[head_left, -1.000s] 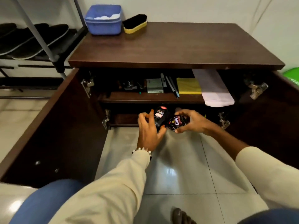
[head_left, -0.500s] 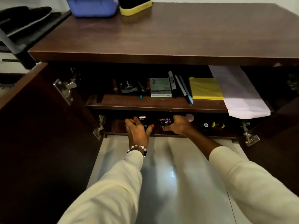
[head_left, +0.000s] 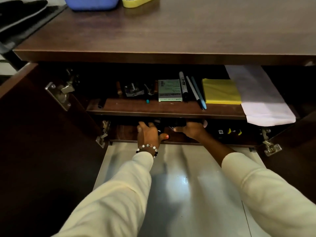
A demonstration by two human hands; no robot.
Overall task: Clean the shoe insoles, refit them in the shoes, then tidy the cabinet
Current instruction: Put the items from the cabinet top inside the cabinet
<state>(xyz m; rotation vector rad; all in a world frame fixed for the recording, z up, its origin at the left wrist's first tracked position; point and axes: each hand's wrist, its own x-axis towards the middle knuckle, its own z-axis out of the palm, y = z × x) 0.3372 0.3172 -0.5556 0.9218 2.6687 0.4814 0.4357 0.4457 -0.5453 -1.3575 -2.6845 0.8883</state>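
Both hands reach into the cabinet [head_left: 164, 55], under its middle shelf [head_left: 167, 108]. The left hand [head_left: 148, 134] lies on the bottom board with fingers spread, its tips touching a dark object I cannot make out. The right hand [head_left: 191, 130] curls into the shadow beside it; I cannot tell what it holds. Above the shelf edge lie a green box [head_left: 170, 90], pens [head_left: 196, 92] and a yellow pad [head_left: 221, 91].

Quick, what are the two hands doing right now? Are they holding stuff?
Left hand: in the dark bottom shelf, fingers on something dark; grip cannot be told.
Right hand: also there, fingertips hidden; cannot be told.
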